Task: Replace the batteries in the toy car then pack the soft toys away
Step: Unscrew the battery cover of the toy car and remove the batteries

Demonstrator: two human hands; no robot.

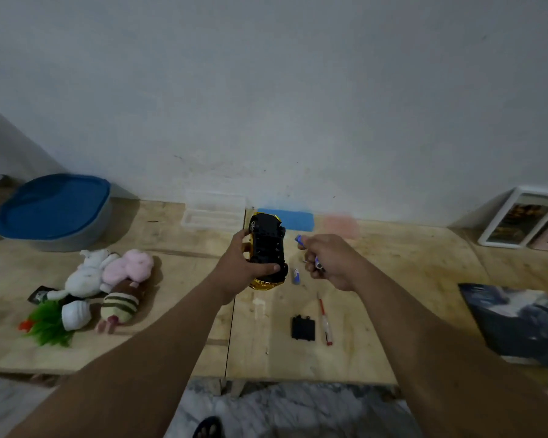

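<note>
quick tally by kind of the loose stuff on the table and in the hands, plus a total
toy car, underside up, in the left hand: 1
batteries: 2, one in the right hand at, one on the table at
black battery cover: 1
screwdriver: 1
soft toys, a heap, roughly: 4
green plastic plant: 1
Total: about 10

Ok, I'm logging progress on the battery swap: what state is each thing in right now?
toy car: upside down, gripped by left hand
batteries: held in right hand
loose battery: lying on table
battery cover: off, on table
screwdriver: lying unused
soft toys: unpacked, piled
blue-lidded bin: closed
</note>
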